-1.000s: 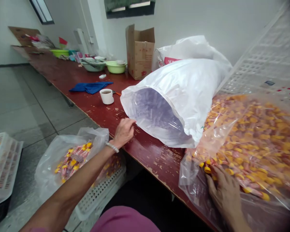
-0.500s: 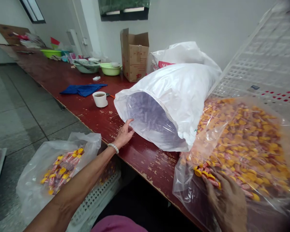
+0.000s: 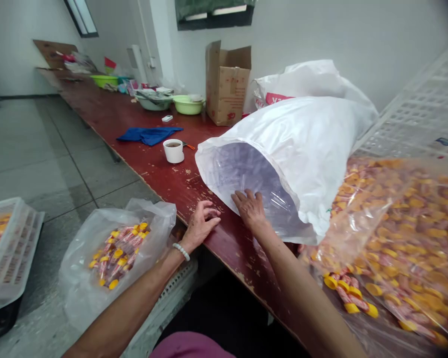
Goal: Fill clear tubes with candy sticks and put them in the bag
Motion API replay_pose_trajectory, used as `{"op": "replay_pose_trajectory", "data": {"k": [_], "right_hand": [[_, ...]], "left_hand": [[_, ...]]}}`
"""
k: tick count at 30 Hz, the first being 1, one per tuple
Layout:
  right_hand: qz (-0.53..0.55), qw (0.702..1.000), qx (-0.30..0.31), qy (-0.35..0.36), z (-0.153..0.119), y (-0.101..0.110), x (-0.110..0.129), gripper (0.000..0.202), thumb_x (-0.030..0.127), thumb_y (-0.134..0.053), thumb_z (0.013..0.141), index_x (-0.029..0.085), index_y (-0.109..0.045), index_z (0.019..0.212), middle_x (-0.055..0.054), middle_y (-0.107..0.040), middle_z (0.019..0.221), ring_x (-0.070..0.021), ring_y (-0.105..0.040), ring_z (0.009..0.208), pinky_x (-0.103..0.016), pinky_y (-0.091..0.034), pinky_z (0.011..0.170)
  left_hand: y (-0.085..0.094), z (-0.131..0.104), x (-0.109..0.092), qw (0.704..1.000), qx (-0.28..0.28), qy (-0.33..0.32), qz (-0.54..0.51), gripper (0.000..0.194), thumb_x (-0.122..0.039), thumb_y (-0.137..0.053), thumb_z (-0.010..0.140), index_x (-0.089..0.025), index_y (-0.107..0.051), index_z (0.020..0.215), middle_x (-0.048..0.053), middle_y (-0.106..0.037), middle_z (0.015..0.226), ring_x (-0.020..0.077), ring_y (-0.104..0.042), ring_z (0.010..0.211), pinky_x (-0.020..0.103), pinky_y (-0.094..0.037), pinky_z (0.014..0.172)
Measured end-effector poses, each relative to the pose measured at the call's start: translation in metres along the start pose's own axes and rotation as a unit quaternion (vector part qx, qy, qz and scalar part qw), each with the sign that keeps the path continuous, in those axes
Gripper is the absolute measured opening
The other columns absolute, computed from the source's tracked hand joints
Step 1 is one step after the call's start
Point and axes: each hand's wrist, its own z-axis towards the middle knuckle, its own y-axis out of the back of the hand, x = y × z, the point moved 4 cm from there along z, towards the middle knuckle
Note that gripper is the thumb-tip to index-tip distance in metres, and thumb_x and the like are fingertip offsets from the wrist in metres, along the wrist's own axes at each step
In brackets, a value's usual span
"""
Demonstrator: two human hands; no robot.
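Observation:
A large white sack [image 3: 298, 134] lies on its side on the red table [image 3: 194, 184], its mouth facing me and clear plastic pieces [image 3: 242, 169] inside. My right hand [image 3: 249, 209] is at the lower lip of the mouth, fingers spread, holding nothing I can see. Left of it, over the table edge, my left hand [image 3: 203, 221] has its fingers curled around something I cannot make out. At the right, a clear bag [image 3: 406, 233] holds many yellow-capped pieces, with several loose ones [image 3: 351, 293] at its near edge.
An open plastic bag [image 3: 78, 278] of yellow-capped pieces stands low at the left, near a white crate [image 3: 17, 253]. On the table are a white cup [image 3: 173, 151], a blue cloth [image 3: 149, 134], a cardboard box [image 3: 229, 89] and green basins [image 3: 187, 105]. A white perforated crate [image 3: 414, 109] leans at the right.
My right hand has left the yellow-capped pieces and moved left to the sack's mouth. My left hand has drawn slightly down from the sack's rim, its fingers now curled. The view has turned left.

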Motion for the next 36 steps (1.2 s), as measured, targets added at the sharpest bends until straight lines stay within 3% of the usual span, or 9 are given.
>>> {"op": "replay_pose_trajectory", "data": {"k": [5, 12, 14, 17, 18, 23, 28, 31, 36], "right_hand": [[0.053, 0.998, 0.022, -0.003, -0.003, -0.011, -0.003, 0.022, 0.007, -0.043, 0.085, 0.017, -0.062, 0.085, -0.013, -0.065, 0.095, -0.0279, -0.048, 0.101, -0.038, -0.040, 0.076], [0.206, 0.971, -0.059, -0.101, -0.034, -0.004, 0.003, 0.033, 0.014, -0.043, 0.088, 0.013, -0.046, 0.120, -0.011, -0.062, 0.112, -0.0182, -0.057, 0.101, -0.033, -0.046, 0.085], [0.367, 0.912, -0.084, -0.162, -0.047, -0.008, 0.008, 0.037, 0.025, -0.048, 0.087, 0.015, -0.042, 0.123, -0.011, -0.063, 0.112, -0.0170, -0.062, 0.094, -0.030, -0.050, 0.073], [0.599, 0.763, -0.097, -0.225, -0.062, -0.017, 0.016, 0.040, 0.034, -0.061, 0.078, 0.020, -0.050, 0.114, -0.006, -0.066, 0.106, -0.0175, -0.065, 0.086, -0.025, -0.050, 0.060], [0.624, 0.741, -0.097, -0.228, -0.064, -0.018, 0.018, 0.038, 0.034, -0.064, 0.075, 0.021, -0.054, 0.109, -0.005, -0.067, 0.104, -0.0177, -0.065, 0.086, -0.025, -0.050, 0.061], [0.662, 0.718, -0.085, -0.197, -0.068, -0.014, 0.022, 0.038, 0.028, -0.069, 0.070, 0.021, -0.058, 0.106, -0.004, -0.067, 0.102, -0.0194, -0.064, 0.094, -0.035, -0.051, 0.083], [0.729, 0.638, -0.108, -0.224, -0.071, -0.019, 0.019, 0.058, 0.021, -0.070, 0.067, 0.025, -0.044, 0.119, -0.006, -0.058, 0.122, -0.0192, -0.060, 0.107, -0.033, -0.051, 0.085], [0.729, 0.643, -0.096, -0.216, -0.074, -0.026, 0.023, 0.053, 0.026, -0.059, 0.078, 0.024, -0.038, 0.127, -0.009, -0.052, 0.133, -0.0207, -0.055, 0.116, -0.034, -0.052, 0.083], [0.674, 0.711, -0.087, -0.178, -0.082, -0.030, 0.029, 0.060, 0.029, -0.049, 0.085, 0.026, -0.025, 0.141, -0.006, -0.031, 0.149, -0.0193, -0.037, 0.134, -0.041, -0.041, 0.102]], "left_hand": [[-0.003, -0.002, -0.004, 1.000, 0.017, 0.009, -0.019, 0.028, -0.022, -0.063, 0.072, -0.018, -0.055, 0.098, 0.006, -0.064, 0.092, 0.0159, -0.059, 0.084, 0.028, -0.045, 0.076], [-0.015, 0.001, -0.008, 0.995, 0.035, 0.030, -0.084, 0.029, -0.021, -0.056, 0.074, -0.019, -0.057, 0.103, 0.000, -0.056, 0.083, 0.0104, -0.051, 0.068, 0.023, -0.042, 0.062], [-0.022, 0.001, -0.009, 0.996, 0.066, 0.021, -0.050, 0.032, -0.015, -0.056, 0.071, -0.017, -0.058, 0.103, 0.001, -0.057, 0.084, 0.0107, -0.052, 0.069, 0.022, -0.042, 0.062], [-0.032, 0.000, -0.014, 0.993, 0.101, -0.036, 0.055, 0.043, -0.011, -0.059, 0.066, -0.015, -0.059, 0.109, 0.004, -0.062, 0.094, 0.0125, -0.055, 0.076, 0.024, -0.044, 0.067], [-0.035, 0.000, -0.015, 0.989, 0.116, -0.051, 0.079, 0.047, -0.011, -0.059, 0.066, -0.016, -0.059, 0.112, 0.005, -0.063, 0.098, 0.0131, -0.056, 0.077, 0.025, -0.045, 0.069], [-0.042, 0.002, -0.015, 0.980, 0.173, -0.050, 0.084, 0.048, -0.018, -0.065, 0.068, -0.017, -0.060, 0.116, 0.005, -0.069, 0.100, 0.0178, -0.063, 0.086, 0.028, -0.049, 0.078], [-0.038, 0.006, -0.004, 0.976, 0.166, -0.047, 0.130, 0.057, -0.030, -0.065, 0.073, -0.018, -0.053, 0.128, 0.007, -0.069, 0.105, 0.0206, -0.064, 0.090, 0.033, -0.049, 0.083], [-0.037, 0.004, -0.001, 0.976, 0.155, -0.058, 0.141, 0.061, -0.029, -0.065, 0.074, -0.018, -0.049, 0.132, 0.009, -0.067, 0.108, 0.0215, -0.063, 0.094, 0.035, -0.048, 0.086], [-0.044, -0.002, -0.005, 0.982, 0.165, -0.045, 0.082, 0.064, -0.024, -0.066, 0.072, -0.017, -0.048, 0.132, 0.009, -0.067, 0.110, 0.0213, -0.063, 0.099, 0.032, -0.048, 0.087]]}}
